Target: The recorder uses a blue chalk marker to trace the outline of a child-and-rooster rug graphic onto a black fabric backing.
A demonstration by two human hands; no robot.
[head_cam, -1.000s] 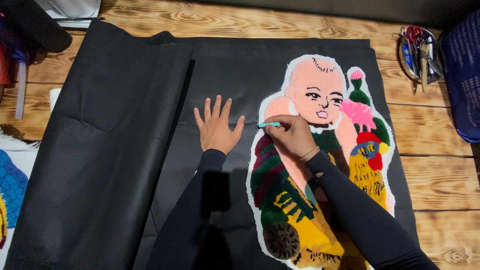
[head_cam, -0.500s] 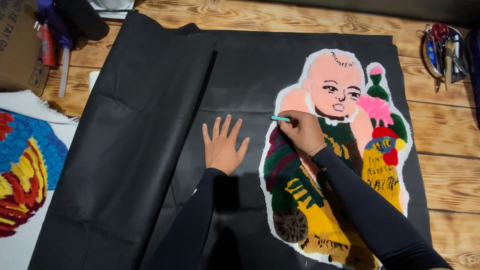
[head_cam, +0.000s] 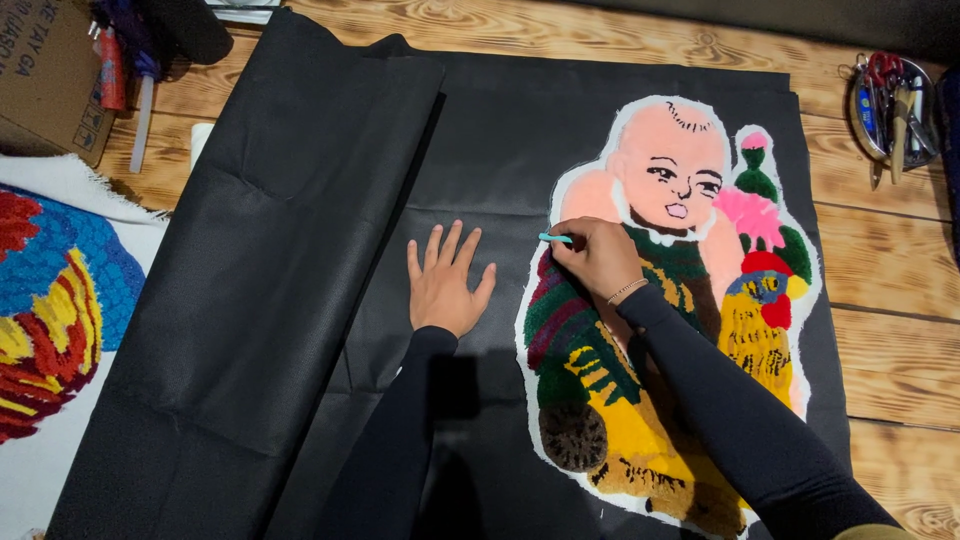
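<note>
The marker [head_cam: 556, 238], a slim teal stick, lies nearly level with its long axis running left to right, its tip poking left from the right hand [head_cam: 600, 257] right at the left edge of the tufted rug [head_cam: 660, 320], where the white border meets the black cloth [head_cam: 300, 300]. The right fingers [head_cam: 583, 236] are pressed together, pinching the marker near its back end, so only the short front part shows. The left hand [head_cam: 445, 285] rests flat on the cloth just left of the tip, palm down, fingers spread and pointing toward the far edge of the worktop [head_cam: 880, 260]; it holds nothing, and only a narrow strip of bare cloth separates it from the marker. The rug, a figure with a bird, lies on the right half of the cloth, its long axis running from far to near. The cloth's left half is folded over into a long ridge. Beyond it, at the left edge, lies a second rug [head_cam: 50, 310] in blue, red and yellow, with a cardboard box [head_cam: 45, 75] at the far left corner. A dish of tools [head_cam: 890, 95] sits at the far right corner, well apart. Both forearms cross the near edge, the right one covering part of the rug.
</note>
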